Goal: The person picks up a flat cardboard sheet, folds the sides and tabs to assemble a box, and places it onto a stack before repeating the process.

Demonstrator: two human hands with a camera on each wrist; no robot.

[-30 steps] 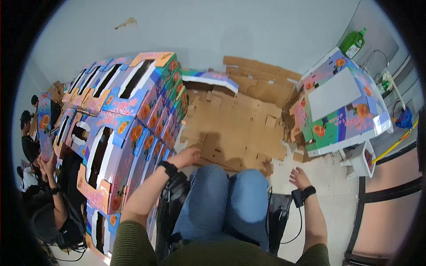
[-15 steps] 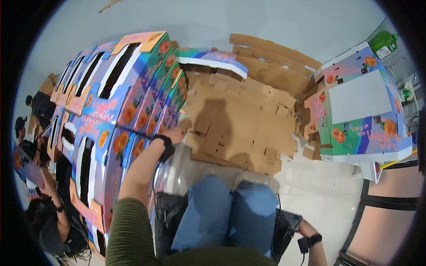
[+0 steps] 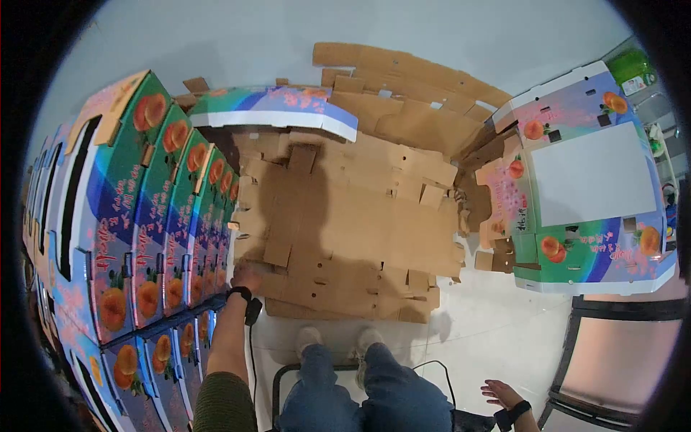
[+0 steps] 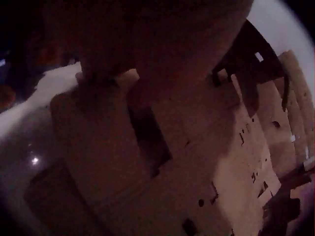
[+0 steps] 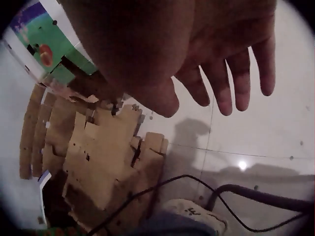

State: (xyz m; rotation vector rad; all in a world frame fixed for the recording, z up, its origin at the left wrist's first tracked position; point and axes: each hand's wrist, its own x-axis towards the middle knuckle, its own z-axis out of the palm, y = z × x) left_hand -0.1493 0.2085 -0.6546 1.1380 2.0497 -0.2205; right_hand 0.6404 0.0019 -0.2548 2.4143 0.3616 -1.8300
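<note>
Hands, head view: left hand [image 3: 247,279] lowered from beside the printed box stack [image 3: 147,237] to the near-left corner of the flattened cardboard [image 3: 353,209]. Finger position and contact too blurred to tell. Right hand [image 3: 502,394] moved away from beside the seat, now open, palm bare, fingers spread, with nothing held. Box stack shifted farther left in frame; shoes [image 3: 309,338] in fuller view. Cardboard located ahead of both shoes: directly at or under the left hand, well apart from the right. Laid flat on pale floor tiles [image 3: 497,309], with more brown cardboard [image 3: 417,93] upright against the wall [image 3: 245,36]. At right: printed carton [image 3: 561,252] bearing a white sheet [image 3: 594,173], green bottle [image 3: 632,70] just beyond.

Left wrist view: dark. Cardboard with slots and cutouts directly below the left hand; grip and finger opening not determinable.

Right wrist view: right hand open above bare tiles, thumb and fingers separated, grasp empty. Cardboard to one side, not touched. Dark cable [image 5: 187,177] looped across the lower frame, near the cardboard's edge.
</note>
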